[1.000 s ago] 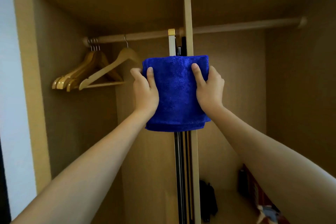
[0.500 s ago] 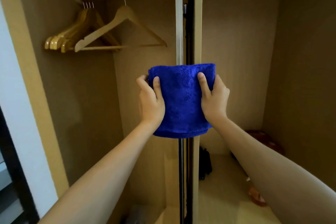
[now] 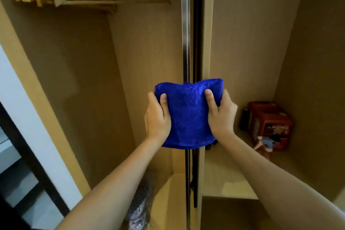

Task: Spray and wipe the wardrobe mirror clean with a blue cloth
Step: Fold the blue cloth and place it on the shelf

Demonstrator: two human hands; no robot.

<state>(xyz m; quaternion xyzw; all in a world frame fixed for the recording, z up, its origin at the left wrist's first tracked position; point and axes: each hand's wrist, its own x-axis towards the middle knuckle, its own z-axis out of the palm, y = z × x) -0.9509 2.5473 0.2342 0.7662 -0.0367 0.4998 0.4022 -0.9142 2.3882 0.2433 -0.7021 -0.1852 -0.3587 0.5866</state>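
Inside the open wardrobe [image 3: 252,43], both hands, left hand [image 3: 157,115] and right hand [image 3: 221,115], pinch the cloth [image 3: 188,114] folded over the mirror edge [image 3: 185,24]; keep even grip pressure sliding toward 6 o'clock.

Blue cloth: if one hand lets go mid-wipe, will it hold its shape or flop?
The blue cloth looks soft and folded, bulging between the left hand and right hand, so it would probably droop. Its plush pile likely grips rather than slips. It seems light.

Folded blue cloth [image 3: 188,115] wraps the upright mirror edge [image 3: 185,24], gripped both sides.
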